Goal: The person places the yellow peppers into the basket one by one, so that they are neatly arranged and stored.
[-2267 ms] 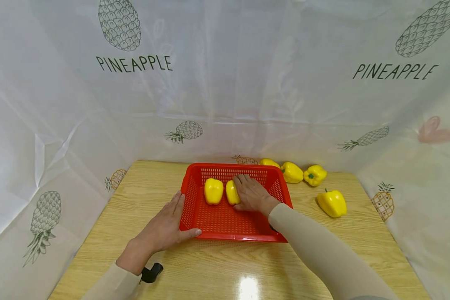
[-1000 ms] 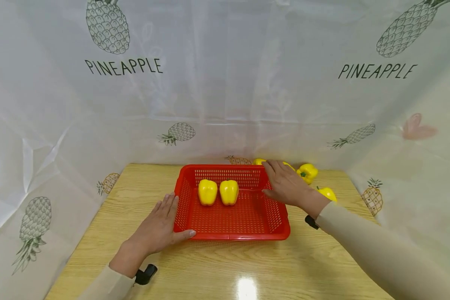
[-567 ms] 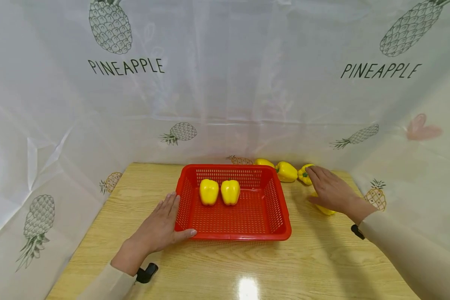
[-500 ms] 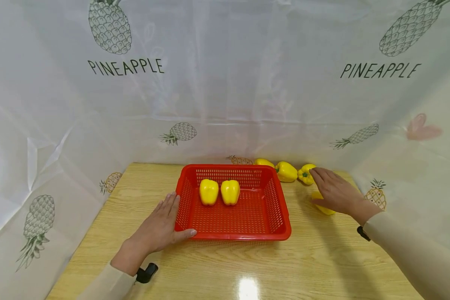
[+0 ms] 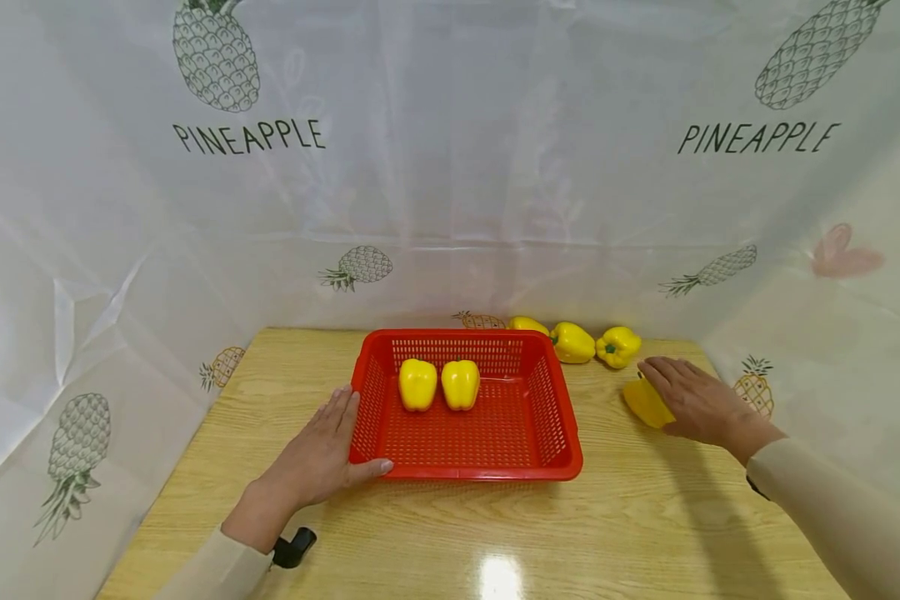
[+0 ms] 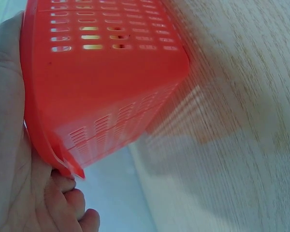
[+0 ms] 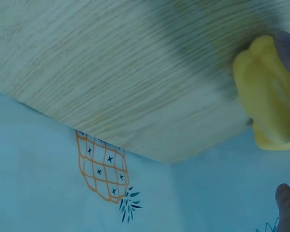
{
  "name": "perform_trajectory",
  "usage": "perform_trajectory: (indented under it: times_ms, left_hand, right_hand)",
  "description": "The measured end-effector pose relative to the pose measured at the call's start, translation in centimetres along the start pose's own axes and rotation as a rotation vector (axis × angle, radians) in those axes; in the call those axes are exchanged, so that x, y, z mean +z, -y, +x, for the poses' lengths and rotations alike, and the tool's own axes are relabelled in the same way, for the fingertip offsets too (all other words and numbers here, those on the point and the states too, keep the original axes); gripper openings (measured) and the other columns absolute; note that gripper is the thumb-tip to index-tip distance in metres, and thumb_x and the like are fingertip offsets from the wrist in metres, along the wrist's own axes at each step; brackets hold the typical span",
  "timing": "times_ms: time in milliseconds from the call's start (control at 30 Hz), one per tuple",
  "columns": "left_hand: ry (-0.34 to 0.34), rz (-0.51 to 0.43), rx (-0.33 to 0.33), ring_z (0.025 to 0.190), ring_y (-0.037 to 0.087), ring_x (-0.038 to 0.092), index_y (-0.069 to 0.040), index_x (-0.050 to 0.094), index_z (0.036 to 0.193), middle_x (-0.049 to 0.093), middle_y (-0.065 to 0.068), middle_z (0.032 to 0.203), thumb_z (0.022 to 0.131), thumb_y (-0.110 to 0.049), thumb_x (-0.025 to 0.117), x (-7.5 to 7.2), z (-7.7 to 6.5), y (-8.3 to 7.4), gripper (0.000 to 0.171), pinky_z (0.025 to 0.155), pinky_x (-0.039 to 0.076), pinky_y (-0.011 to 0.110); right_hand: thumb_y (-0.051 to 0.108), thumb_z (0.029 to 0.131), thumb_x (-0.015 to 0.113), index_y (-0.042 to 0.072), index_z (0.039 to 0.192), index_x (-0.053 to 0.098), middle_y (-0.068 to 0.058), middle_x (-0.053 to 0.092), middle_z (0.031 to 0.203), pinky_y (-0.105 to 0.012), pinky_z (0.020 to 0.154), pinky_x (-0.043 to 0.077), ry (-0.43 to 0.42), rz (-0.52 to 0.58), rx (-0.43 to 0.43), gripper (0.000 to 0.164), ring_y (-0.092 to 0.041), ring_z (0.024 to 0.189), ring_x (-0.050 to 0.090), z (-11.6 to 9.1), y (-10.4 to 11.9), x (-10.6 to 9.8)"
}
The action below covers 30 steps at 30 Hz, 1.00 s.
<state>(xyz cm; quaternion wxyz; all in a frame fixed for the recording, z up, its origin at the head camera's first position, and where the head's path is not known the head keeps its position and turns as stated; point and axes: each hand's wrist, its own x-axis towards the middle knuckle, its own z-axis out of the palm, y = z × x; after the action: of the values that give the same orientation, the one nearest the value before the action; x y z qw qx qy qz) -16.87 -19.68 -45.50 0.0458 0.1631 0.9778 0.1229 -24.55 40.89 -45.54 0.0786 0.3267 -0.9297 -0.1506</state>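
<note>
A red plastic basket (image 5: 480, 474) stands mid-table, holding two yellow bell peppers, one on the left (image 5: 417, 385) and one beside it (image 5: 461, 385). My left hand (image 5: 307, 458) rests against the basket's left side, fingers straight, thumb along the front rim. To the right of the basket, my right hand (image 5: 701, 404) is over another yellow bell pepper (image 5: 642, 406) lying on its side. In the right wrist view, the thumb (image 7: 289, 53) overlaps this pepper (image 7: 263, 92), while the visible fingertips (image 7: 284, 197) stand apart from it.
Along the back edge of the wooden table (image 5: 435, 533) lie three more yellow bell peppers, one partly behind the basket (image 5: 527, 324), one in the middle (image 5: 573, 342) and one at the right (image 5: 619, 347). A pineapple-printed sheet (image 5: 450, 183) surrounds the table.
My right hand has let go of the second pepper in the basket and moved right to the pepper on the table. My left hand has stayed at the basket.
</note>
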Motion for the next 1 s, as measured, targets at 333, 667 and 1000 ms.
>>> perform_trajectory:
  times_ms: [333, 667, 1000]
  left_hand:
    - [0.002, -0.009, -0.007, 0.161, 0.047, 0.017, 0.007, 0.018, 0.165, 0.017, 0.028, 0.173, 0.087, -0.087, 0.054, 0.1, 0.0, -0.1, 0.128, 0.127, 0.029, 0.06]
    - [0.003, -0.004, -0.023, 0.161, 0.047, 0.018, 0.006, 0.018, 0.166, 0.017, 0.028, 0.173, 0.086, -0.088, 0.054, 0.0, 0.0, -0.1, 0.128, 0.126, 0.031, 0.06]
    - [0.002, -0.011, -0.022, 0.161, 0.047, 0.019, 0.007, 0.018, 0.165, 0.017, 0.028, 0.173, 0.086, -0.087, 0.055, -0.1, -0.1, -0.2, 0.128, 0.126, 0.031, 0.06]
  right_hand:
    - [0.045, 0.066, 0.099, -0.005, 0.154, 0.035, -0.028, 0.048, 0.154, -0.062, 0.113, 0.046, -0.043, -0.099, -0.048, 0.121, -0.046, 0.14, 0.05, -0.8, -0.3, 2.1]
    - [0.035, 0.067, 0.101, -0.005, 0.153, 0.034, -0.027, 0.049, 0.152, -0.062, 0.113, 0.046, -0.069, -0.067, -0.03, 0.116, -0.046, 0.138, 0.051, -0.8, -0.4, 3.4]
    - [0.019, 0.073, 0.098, -0.008, 0.145, 0.043, -0.027, 0.054, 0.141, -0.061, 0.105, 0.052, -0.182, 0.02, -0.004, 0.095, -0.046, 0.128, 0.056, 0.1, 0.3, 4.4]
